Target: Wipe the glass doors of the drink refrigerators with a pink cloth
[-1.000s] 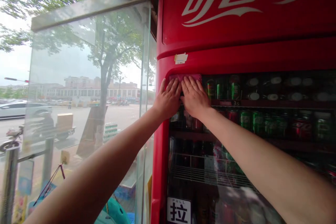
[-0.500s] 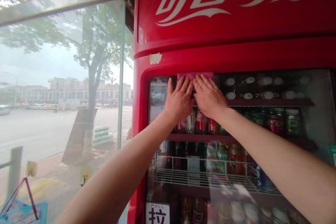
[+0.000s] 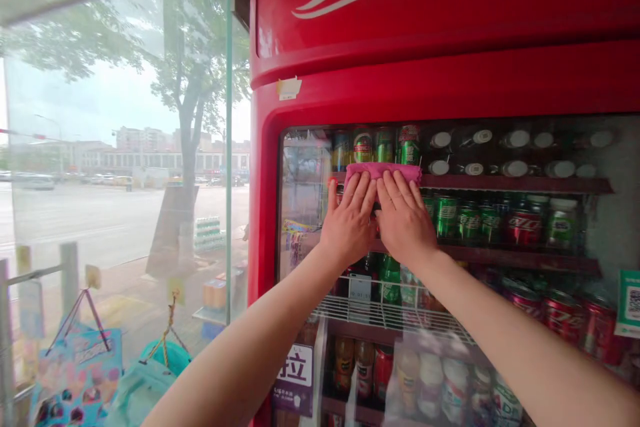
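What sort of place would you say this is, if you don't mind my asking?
It looks like the front of a small shop or convenience store. A red Coca-Cola drinks cooler holds rows of green cans, and a glass wall looks out on a street.

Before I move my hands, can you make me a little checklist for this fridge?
1. Pink cloth pressed against the glass: ok.
2. Left hand and right hand both on the cloth: ok, the fingers lie flat on it.
3. Glass door of the red Coca-Cola fridge latched: cannot tell.
4. Glass free of smears: cannot tell, the reflections hide it.
5. Green cans behind the glass standing upright: ok.
6. Cloth damp: cannot tell.
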Tool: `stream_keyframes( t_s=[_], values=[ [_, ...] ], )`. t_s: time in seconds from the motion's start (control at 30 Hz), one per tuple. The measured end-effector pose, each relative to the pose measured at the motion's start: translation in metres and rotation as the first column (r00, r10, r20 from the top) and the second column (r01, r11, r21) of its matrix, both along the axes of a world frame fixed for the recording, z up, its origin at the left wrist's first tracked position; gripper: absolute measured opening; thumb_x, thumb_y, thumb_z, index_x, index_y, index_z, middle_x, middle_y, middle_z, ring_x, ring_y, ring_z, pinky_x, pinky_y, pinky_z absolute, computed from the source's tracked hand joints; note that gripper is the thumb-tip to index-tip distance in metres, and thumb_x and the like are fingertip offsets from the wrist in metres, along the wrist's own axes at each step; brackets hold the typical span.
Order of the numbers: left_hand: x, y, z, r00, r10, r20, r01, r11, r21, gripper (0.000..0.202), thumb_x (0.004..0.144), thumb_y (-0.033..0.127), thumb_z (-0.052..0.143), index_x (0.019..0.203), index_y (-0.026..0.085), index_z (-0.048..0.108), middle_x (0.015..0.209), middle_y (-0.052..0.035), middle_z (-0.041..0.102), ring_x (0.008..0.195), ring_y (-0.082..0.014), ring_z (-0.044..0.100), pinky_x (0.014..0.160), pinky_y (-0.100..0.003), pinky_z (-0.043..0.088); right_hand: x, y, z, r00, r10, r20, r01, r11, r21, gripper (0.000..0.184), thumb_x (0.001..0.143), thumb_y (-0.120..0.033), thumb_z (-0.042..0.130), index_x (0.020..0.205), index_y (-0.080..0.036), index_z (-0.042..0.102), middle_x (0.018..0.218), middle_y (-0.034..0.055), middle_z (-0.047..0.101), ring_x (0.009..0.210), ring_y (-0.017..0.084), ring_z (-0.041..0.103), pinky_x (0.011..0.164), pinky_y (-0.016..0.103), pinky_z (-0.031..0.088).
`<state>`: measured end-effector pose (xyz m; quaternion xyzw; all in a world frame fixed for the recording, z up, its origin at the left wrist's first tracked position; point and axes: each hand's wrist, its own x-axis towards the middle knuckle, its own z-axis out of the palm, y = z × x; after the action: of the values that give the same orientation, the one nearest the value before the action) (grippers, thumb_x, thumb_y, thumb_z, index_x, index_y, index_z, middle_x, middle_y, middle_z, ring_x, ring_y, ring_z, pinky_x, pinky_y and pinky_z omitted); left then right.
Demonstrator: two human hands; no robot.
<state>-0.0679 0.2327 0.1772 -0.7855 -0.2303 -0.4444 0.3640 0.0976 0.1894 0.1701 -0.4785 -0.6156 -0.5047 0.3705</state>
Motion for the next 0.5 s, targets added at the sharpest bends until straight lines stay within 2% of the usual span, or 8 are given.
stream_keyframes(
  t_s=[0.1, 0.2, 0.27, 0.3, 0.37, 0.4, 0.43, 0.5],
  values=[
    [-0.018, -0.002, -0.055, 0.998, 0.045, -0.040, -0.047, 0.997, -0.066, 0.075, 0.108, 0.038, 0.048, 0.176, 0.015, 0.027, 0.186, -0.0083, 0.022, 0.173, -0.0294, 0.020, 0.141, -0.064, 0.008, -0.011, -0.005, -0.058, 1.000, -0.007, 0.017, 0.008, 0.999, -0.037, 0.067, 0.111, -0.022, 0.046, 0.174, -0.008, 0.032, 0.178, 0.0193, 0.037, 0.169, 0.035, 0.029, 0.137, 0.063, 0.028],
    [-0.041, -0.003, -0.106, 0.993, 0.067, -0.095, -0.077, 0.992, -0.102, 0.073, 0.108, 0.035, 0.048, 0.176, 0.018, 0.027, 0.185, -0.0065, 0.027, 0.172, -0.0280, 0.024, 0.141, -0.063, 0.012, -0.026, -0.008, -0.113, 0.999, -0.026, 0.048, 0.030, 0.995, -0.095, 0.074, 0.109, -0.019, 0.049, 0.177, -0.009, 0.024, 0.178, 0.0178, 0.039, 0.168, 0.035, 0.031, 0.136, 0.061, 0.032],
    [-0.056, -0.004, -0.130, 0.990, 0.070, -0.122, -0.083, 0.991, -0.108, 0.073, 0.108, 0.034, 0.049, 0.176, 0.017, 0.028, 0.183, -0.0078, 0.032, 0.171, -0.0284, 0.028, 0.141, -0.061, 0.014, -0.036, -0.009, -0.140, 0.997, -0.035, 0.069, 0.044, 0.991, -0.124, 0.078, 0.107, -0.017, 0.050, 0.178, -0.009, 0.019, 0.177, 0.0175, 0.040, 0.167, 0.035, 0.035, 0.136, 0.059, 0.033],
    [-0.062, -0.004, -0.137, 0.989, 0.072, -0.131, -0.086, 0.990, -0.108, 0.073, 0.107, 0.033, 0.049, 0.176, 0.016, 0.029, 0.182, -0.0088, 0.034, 0.170, -0.0285, 0.030, 0.141, -0.060, 0.014, -0.041, -0.008, -0.149, 0.996, -0.040, 0.076, 0.050, 0.990, -0.134, 0.079, 0.106, -0.017, 0.051, 0.178, -0.010, 0.018, 0.177, 0.0175, 0.040, 0.166, 0.035, 0.036, 0.135, 0.059, 0.034],
    [-0.073, -0.002, -0.140, 0.987, 0.082, -0.138, -0.097, 0.989, -0.109, 0.074, 0.107, 0.032, 0.049, 0.175, 0.014, 0.029, 0.182, -0.0107, 0.035, 0.170, -0.0293, 0.031, 0.141, -0.060, 0.016, -0.050, -0.004, -0.154, 0.996, -0.042, 0.085, 0.054, 0.988, -0.145, 0.080, 0.106, -0.018, 0.052, 0.178, -0.010, 0.018, 0.177, 0.0174, 0.040, 0.166, 0.035, 0.036, 0.135, 0.059, 0.034],
    [-0.077, -0.001, -0.135, 0.986, 0.089, -0.140, -0.104, 0.989, -0.107, 0.074, 0.106, 0.031, 0.050, 0.175, 0.013, 0.030, 0.182, -0.0115, 0.034, 0.170, -0.0302, 0.031, 0.140, -0.060, 0.017, -0.054, -0.001, -0.150, 0.995, -0.042, 0.085, 0.055, 0.987, -0.151, 0.079, 0.106, -0.019, 0.053, 0.178, -0.010, 0.020, 0.177, 0.0175, 0.040, 0.166, 0.036, 0.035, 0.136, 0.059, 0.032],
    [-0.081, 0.002, -0.126, 0.986, 0.097, -0.138, -0.111, 0.989, -0.102, 0.074, 0.106, 0.031, 0.049, 0.175, 0.012, 0.030, 0.182, -0.0122, 0.033, 0.170, -0.0313, 0.030, 0.140, -0.061, 0.019, -0.058, 0.002, -0.141, 0.996, -0.040, 0.083, 0.053, 0.986, -0.157, 0.078, 0.106, -0.021, 0.054, 0.177, -0.009, 0.023, 0.178, 0.0177, 0.038, 0.167, 0.036, 0.034, 0.136, 0.060, 0.031],
    [-0.088, 0.009, -0.098, 0.987, 0.107, -0.123, -0.118, 0.990, -0.080, 0.072, 0.107, 0.031, 0.049, 0.174, 0.011, 0.032, 0.183, -0.0128, 0.030, 0.170, -0.0333, 0.029, 0.139, -0.063, 0.020, -0.067, 0.010, -0.110, 0.996, -0.032, 0.079, 0.044, 0.985, -0.167, 0.076, 0.106, -0.024, 0.057, 0.175, -0.008, 0.029, 0.179, 0.0184, 0.035, 0.169, 0.037, 0.029, 0.138, 0.061, 0.027]
  ],
)
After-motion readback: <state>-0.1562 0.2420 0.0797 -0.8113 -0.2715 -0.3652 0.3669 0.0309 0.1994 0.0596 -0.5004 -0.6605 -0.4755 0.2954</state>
